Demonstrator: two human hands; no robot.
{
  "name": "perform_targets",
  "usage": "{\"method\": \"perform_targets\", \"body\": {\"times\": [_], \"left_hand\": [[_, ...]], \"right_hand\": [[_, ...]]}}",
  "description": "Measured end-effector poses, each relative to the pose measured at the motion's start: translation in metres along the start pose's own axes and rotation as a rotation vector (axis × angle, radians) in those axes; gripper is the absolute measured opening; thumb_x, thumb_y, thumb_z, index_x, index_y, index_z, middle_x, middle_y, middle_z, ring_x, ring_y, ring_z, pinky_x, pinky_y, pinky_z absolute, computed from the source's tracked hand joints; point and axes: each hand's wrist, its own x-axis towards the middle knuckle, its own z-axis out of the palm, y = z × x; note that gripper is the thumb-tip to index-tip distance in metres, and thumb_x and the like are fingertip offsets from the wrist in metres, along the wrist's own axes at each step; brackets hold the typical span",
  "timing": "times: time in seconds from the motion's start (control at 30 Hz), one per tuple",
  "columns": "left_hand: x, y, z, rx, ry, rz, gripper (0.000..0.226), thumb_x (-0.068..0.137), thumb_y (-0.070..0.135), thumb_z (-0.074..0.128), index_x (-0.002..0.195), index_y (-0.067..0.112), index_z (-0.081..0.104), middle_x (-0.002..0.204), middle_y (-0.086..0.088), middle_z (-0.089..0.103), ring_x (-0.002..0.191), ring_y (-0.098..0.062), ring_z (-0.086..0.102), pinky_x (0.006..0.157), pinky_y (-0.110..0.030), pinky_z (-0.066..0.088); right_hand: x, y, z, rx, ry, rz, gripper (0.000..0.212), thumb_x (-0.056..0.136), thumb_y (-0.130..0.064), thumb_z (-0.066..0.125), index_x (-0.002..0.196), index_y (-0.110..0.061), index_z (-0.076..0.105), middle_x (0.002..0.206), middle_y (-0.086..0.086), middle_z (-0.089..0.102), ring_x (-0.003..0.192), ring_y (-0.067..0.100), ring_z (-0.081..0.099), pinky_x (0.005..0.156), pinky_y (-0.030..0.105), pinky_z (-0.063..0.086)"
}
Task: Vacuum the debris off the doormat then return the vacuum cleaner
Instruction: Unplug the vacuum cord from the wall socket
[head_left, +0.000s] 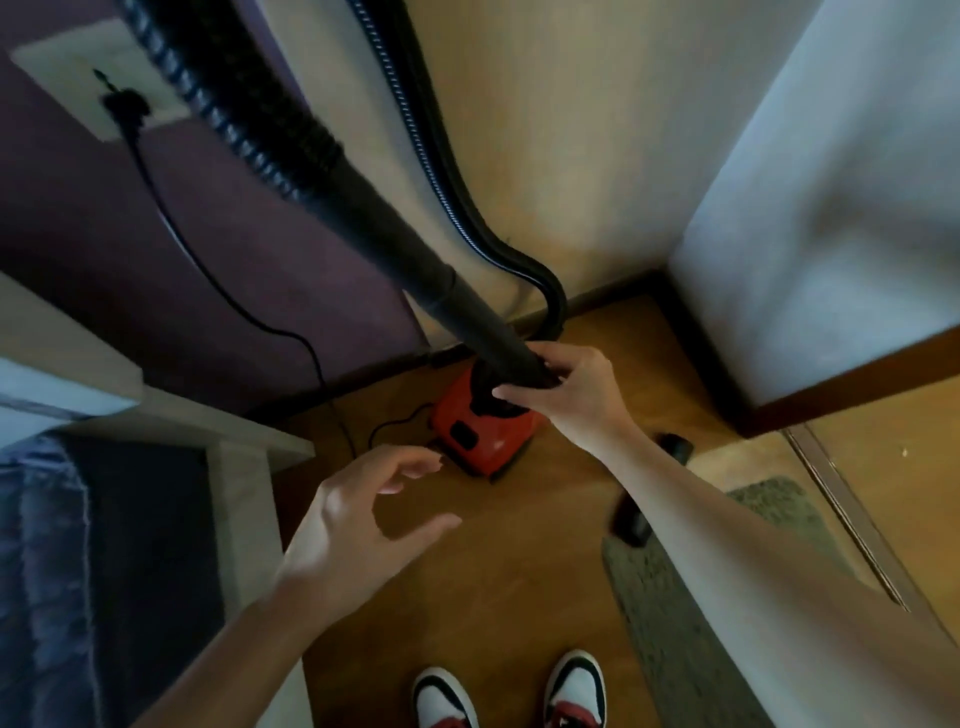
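Note:
A small red vacuum cleaner (480, 434) stands on the wooden floor in the corner of the walls. Its black wand (415, 254) slants up toward the camera and joins a ribbed black hose (223, 98); a second stretch of the hose (452, 197) runs down the wall to the vacuum. My right hand (563, 392) is shut on the lower end of the wand, just above the red body. My left hand (358, 519) hovers with fingers apart, a little in front of the vacuum, holding nothing. The grey doormat (691, 597) lies at the right, partly hidden by my right forearm.
A black power cord (208, 270) runs from a wall socket (124, 106) down to the vacuum. Two dark objects (631, 522) lie near the mat's far edge. White furniture (239, 467) and dark cloth (78, 571) stand at the left, a door track (852, 525) at the right. My shoes (571, 686) are below.

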Motion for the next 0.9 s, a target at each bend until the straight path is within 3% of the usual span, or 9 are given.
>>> {"method": "perform_targets", "body": {"times": [0.13, 0.2, 0.33, 0.43, 0.5, 0.6, 0.7, 0.83, 0.9], "left_hand": [[-0.001, -0.032, -0.013, 0.039, 0.092, -0.082, 0.053, 0.078, 0.065, 0.063, 0.12, 0.032, 0.059, 0.113, 0.027, 0.06, 0.11, 0.009, 0.057, 0.091, -0.004, 0.044], [0.005, -0.047, -0.022, 0.077, 0.149, -0.087, 0.053, 0.079, 0.068, 0.06, 0.12, 0.035, 0.057, 0.112, 0.028, 0.06, 0.109, 0.01, 0.057, 0.091, -0.002, 0.042], [0.035, -0.076, -0.05, 0.157, 0.34, -0.001, 0.059, 0.08, 0.066, 0.062, 0.119, 0.021, 0.064, 0.11, 0.016, 0.065, 0.105, 0.002, 0.061, 0.089, -0.014, 0.051], [0.059, -0.089, -0.069, 0.219, 0.488, 0.052, 0.056, 0.081, 0.057, 0.066, 0.12, 0.018, 0.064, 0.112, 0.011, 0.065, 0.106, -0.004, 0.062, 0.089, -0.027, 0.054], [0.072, -0.096, -0.076, 0.28, 0.57, 0.09, 0.053, 0.081, 0.055, 0.067, 0.12, 0.018, 0.064, 0.112, 0.011, 0.064, 0.105, -0.009, 0.062, 0.088, -0.032, 0.055], [0.088, -0.106, -0.08, 0.389, 0.686, 0.171, 0.051, 0.082, 0.052, 0.066, 0.118, 0.015, 0.064, 0.112, 0.005, 0.064, 0.102, -0.015, 0.061, 0.084, -0.034, 0.055], [0.099, -0.116, -0.076, 0.485, 0.795, 0.25, 0.048, 0.086, 0.048, 0.065, 0.117, 0.012, 0.065, 0.114, 0.0, 0.064, 0.101, -0.017, 0.061, 0.083, -0.032, 0.055], [0.107, -0.119, -0.073, 0.597, 0.927, 0.355, 0.039, 0.086, 0.037, 0.067, 0.113, 0.008, 0.068, 0.117, -0.004, 0.062, 0.101, -0.023, 0.061, 0.083, -0.04, 0.052], [0.11, -0.114, -0.085, 0.668, 1.022, 0.315, 0.041, 0.084, 0.034, 0.068, 0.117, 0.009, 0.067, 0.122, -0.006, 0.06, 0.105, -0.026, 0.059, 0.082, -0.041, 0.05]], "right_hand": [[0.039, -0.032, 0.019, 0.009, 0.053, -0.114, 0.022, 0.078, -0.028, 0.09, 0.09, -0.031, 0.072, 0.078, -0.015, 0.07, 0.078, 0.001, 0.069, 0.07, 0.018, 0.052], [0.055, -0.04, 0.032, 0.033, 0.081, -0.135, 0.024, 0.076, -0.025, 0.092, 0.088, -0.026, 0.072, 0.077, -0.015, 0.069, 0.077, 0.0, 0.068, 0.07, 0.016, 0.051], [0.08, -0.047, 0.06, 0.0, 0.128, -0.206, 0.029, 0.074, -0.027, 0.093, 0.09, -0.018, 0.071, 0.08, -0.011, 0.07, 0.081, 0.007, 0.07, 0.072, 0.018, 0.052], [0.093, -0.047, 0.074, -0.026, 0.204, -0.271, 0.026, 0.077, -0.022, 0.091, 0.086, -0.02, 0.067, 0.078, -0.01, 0.067, 0.078, 0.002, 0.067, 0.07, 0.013, 0.05], [0.099, -0.045, 0.081, -0.037, 0.218, -0.305, 0.025, 0.08, -0.024, 0.089, 0.087, -0.019, 0.065, 0.079, -0.003, 0.067, 0.08, 0.007, 0.067, 0.074, 0.022, 0.056], [0.107, -0.039, 0.092, -0.004, 0.226, -0.315, 0.024, 0.083, -0.024, 0.086, 0.089, -0.016, 0.064, 0.074, -0.003, 0.068, 0.073, 0.02, 0.072, 0.074, 0.05, 0.061], [0.113, -0.032, 0.098, 0.027, 0.262, -0.356, 0.024, 0.085, -0.023, 0.084, 0.089, -0.013, 0.063, 0.074, -0.008, 0.066, 0.063, 0.015, 0.07, 0.064, 0.053, 0.061], [0.117, -0.028, 0.1, 0.037, 0.333, -0.411, 0.025, 0.085, -0.02, 0.083, 0.084, -0.01, 0.061, 0.064, 0.007, 0.063, 0.052, 0.012, 0.067, 0.06, 0.053, 0.058], [0.117, -0.027, 0.099, 0.031, 0.353, -0.418, 0.024, 0.085, -0.019, 0.083, 0.082, -0.01, 0.06, 0.059, 0.01, 0.062, 0.052, 0.013, 0.064, 0.06, 0.052, 0.056]]}}
